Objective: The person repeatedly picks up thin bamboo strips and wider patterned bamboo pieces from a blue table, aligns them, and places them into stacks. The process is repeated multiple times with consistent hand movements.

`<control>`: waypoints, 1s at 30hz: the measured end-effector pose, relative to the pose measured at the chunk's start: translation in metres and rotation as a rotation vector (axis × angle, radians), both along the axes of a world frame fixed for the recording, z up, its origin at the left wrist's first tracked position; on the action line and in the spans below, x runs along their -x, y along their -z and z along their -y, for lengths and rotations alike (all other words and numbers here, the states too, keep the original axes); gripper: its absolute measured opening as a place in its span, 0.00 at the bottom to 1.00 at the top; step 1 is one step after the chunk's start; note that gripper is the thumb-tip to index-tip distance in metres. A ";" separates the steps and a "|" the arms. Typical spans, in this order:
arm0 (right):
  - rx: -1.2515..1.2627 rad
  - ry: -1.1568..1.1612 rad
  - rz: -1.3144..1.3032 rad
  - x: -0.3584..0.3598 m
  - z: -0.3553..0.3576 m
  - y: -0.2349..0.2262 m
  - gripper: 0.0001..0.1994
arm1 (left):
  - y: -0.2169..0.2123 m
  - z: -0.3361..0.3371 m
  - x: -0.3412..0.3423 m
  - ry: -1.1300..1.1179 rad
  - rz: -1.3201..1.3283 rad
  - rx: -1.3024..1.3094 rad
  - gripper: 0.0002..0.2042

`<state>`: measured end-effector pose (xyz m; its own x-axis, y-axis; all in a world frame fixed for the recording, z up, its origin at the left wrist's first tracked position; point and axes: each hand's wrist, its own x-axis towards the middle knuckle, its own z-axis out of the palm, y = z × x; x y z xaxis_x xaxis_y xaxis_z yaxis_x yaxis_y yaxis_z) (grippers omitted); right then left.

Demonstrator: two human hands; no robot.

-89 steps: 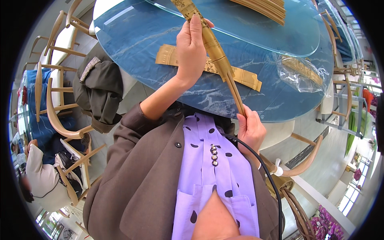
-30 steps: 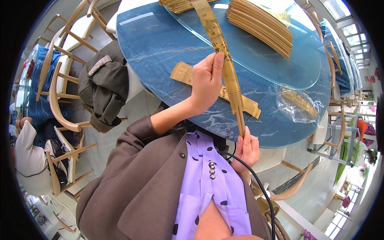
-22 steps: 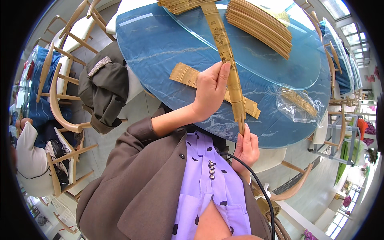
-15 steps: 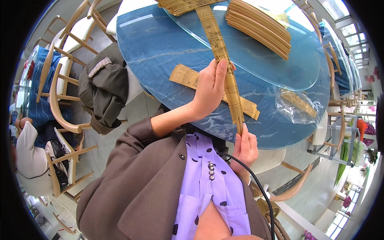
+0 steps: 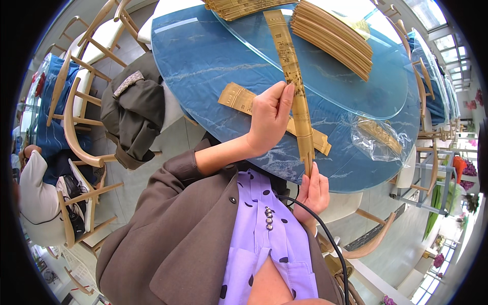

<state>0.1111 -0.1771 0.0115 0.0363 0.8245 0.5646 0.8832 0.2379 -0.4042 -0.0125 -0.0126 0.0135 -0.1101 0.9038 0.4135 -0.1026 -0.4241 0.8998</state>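
Note:
A long, flat gold printed sleeve (image 5: 288,56) slants across the table edge in front of me, a narrow brown stick-like end showing at its near tip. My left hand (image 5: 271,119) is closed at its middle, thumb against the left edge and fingers curled underneath, partly hidden. Lower down, my right hand (image 5: 313,192) pinches the narrow near end between thumb and fingers. Beneath the held sleeve, another gold sleeve (image 5: 236,98) lies crosswise on the blue tabletop, its middle hidden by my left hand and the held sleeve.
A stack of long tan strips (image 5: 330,38) and a pile of gold sleeves (image 5: 239,7) lie on the glass turntable (image 5: 356,94). To the right rests a clear plastic bag (image 5: 378,136) with gold pieces inside. A dark jacket (image 5: 133,112) hangs over a chair at left.
The held sleeve's far end has swung slightly right and come clear of the gold pile. My left fingers, earlier visible past its right edge, are now tucked out of sight.

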 end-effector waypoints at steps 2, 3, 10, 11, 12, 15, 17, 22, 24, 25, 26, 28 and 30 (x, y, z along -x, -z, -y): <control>-0.009 -0.001 -0.008 0.001 -0.001 -0.002 0.19 | 0.003 0.003 -0.001 -0.009 -0.046 -0.047 0.16; -0.013 -0.002 -0.012 0.002 -0.002 -0.002 0.19 | 0.004 0.004 -0.001 -0.002 -0.048 -0.038 0.16; 0.049 0.020 -0.080 0.001 0.000 0.000 0.18 | 0.006 0.007 -0.001 0.141 0.098 0.078 0.16; 0.059 0.010 -0.091 0.001 0.000 0.001 0.18 | 0.004 0.006 -0.005 0.171 0.166 0.143 0.17; 0.070 0.001 -0.103 0.001 -0.001 0.001 0.18 | 0.002 0.003 -0.006 0.202 0.234 0.210 0.18; 0.093 -0.054 -0.125 0.001 -0.007 -0.004 0.20 | 0.006 -0.006 0.004 0.335 0.127 0.323 0.18; 0.040 -0.065 -0.224 0.002 -0.011 -0.008 0.22 | 0.011 -0.019 0.007 0.325 0.172 0.285 0.18; -0.177 -0.180 -0.155 0.000 -0.022 -0.008 0.15 | 0.007 -0.024 0.011 0.397 0.165 0.303 0.18; -0.148 -0.178 -0.167 0.002 -0.020 -0.010 0.15 | 0.011 -0.023 0.008 0.394 0.146 0.291 0.18; -0.137 -0.174 -0.173 0.003 -0.019 -0.010 0.15 | 0.012 -0.024 0.008 0.395 0.135 0.283 0.18; -0.141 -0.169 -0.178 0.003 -0.019 -0.009 0.16 | 0.012 -0.023 0.008 0.407 0.129 0.289 0.18; -0.147 -0.162 -0.189 0.002 -0.018 -0.004 0.16 | 0.009 -0.022 0.009 0.429 0.119 0.302 0.18; -0.150 -0.154 -0.179 0.004 -0.017 -0.005 0.17 | 0.010 -0.022 0.009 0.432 0.114 0.308 0.19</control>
